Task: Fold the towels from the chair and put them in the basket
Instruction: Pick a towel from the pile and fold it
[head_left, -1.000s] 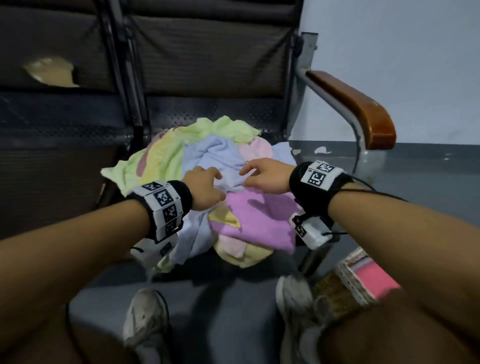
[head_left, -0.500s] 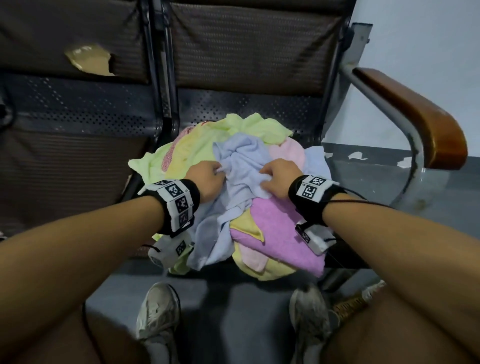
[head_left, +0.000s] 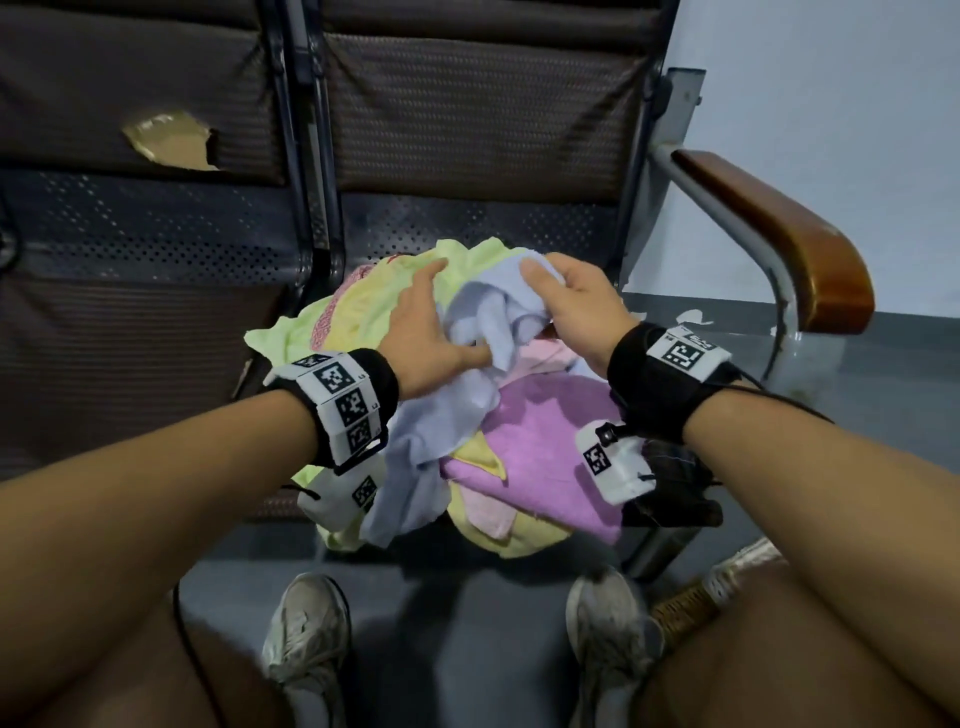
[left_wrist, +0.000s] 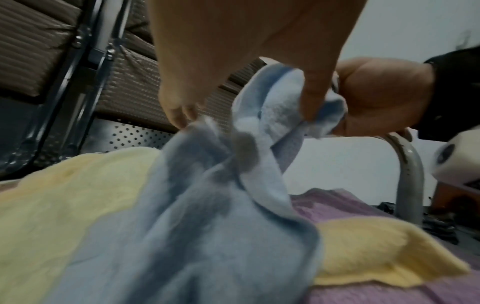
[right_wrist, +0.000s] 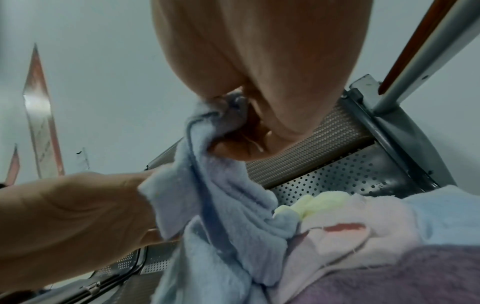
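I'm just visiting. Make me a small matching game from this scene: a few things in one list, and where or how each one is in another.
Things:
1. blue towel
2. purple towel
3. armrest
4. right hand

States:
A. wooden, at the chair's right side
B. gripping a bunch of cloth
C. lying under the right wrist
D. raised above the heap

Pairs: 1-D, 2-C, 3-A, 4-B

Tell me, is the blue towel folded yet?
No. The blue towel is still crumpled; both hands, left hand and right hand, grip it.

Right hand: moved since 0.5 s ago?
Yes. The right hand lifted the blue towel up off the pile, toward the chair back.
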